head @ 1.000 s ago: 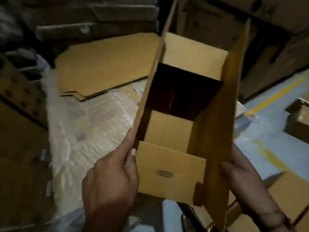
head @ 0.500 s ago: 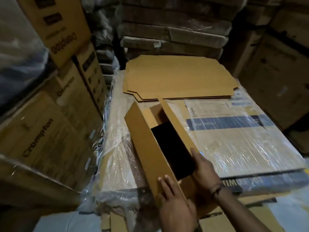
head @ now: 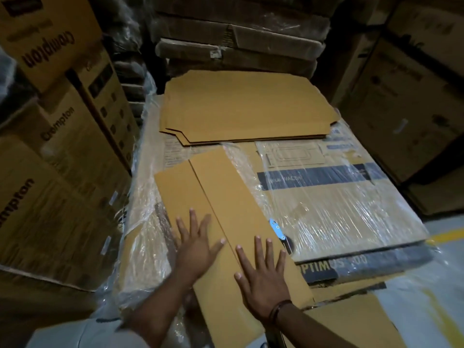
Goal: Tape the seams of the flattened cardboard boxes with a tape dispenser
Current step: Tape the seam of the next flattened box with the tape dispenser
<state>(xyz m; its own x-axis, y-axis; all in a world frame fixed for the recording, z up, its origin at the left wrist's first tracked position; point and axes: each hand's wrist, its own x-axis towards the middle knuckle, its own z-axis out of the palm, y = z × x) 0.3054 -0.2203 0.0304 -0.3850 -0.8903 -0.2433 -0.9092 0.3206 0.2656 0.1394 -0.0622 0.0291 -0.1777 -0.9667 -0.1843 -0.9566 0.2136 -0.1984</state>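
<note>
The left fingers [head: 192,217] are straight and spread apart, pressed flat on the top face of the cardboard box [head: 226,197]; the right fingers [head: 257,247] are likewise straight and fanned, lying flat on the same face. Neither set grips anything. The left hand [head: 195,249] rests on the left panel and the right hand [head: 263,275] on the right panel, with the seam [head: 213,212] passing between them (the left thumb tip reaches the seam line). The box face is plain brown, long and narrow, made of two panels that meet along this dark lengthwise seam, which is untaped. It lies at an angle on a shrink-wrapped carton [head: 339,209], and its near end overhangs that carton's edge toward the person. A dark band [head: 277,307] circles the right wrist. Just beside the box's right edge, a tape dispenser [head: 277,228] shows only in part: a pale metal plate and a black portion. Farther back on the carton lies a stack of flat cardboard sheets [head: 246,106]. Printed cartons [head: 62,146] are stacked at the left.
</note>
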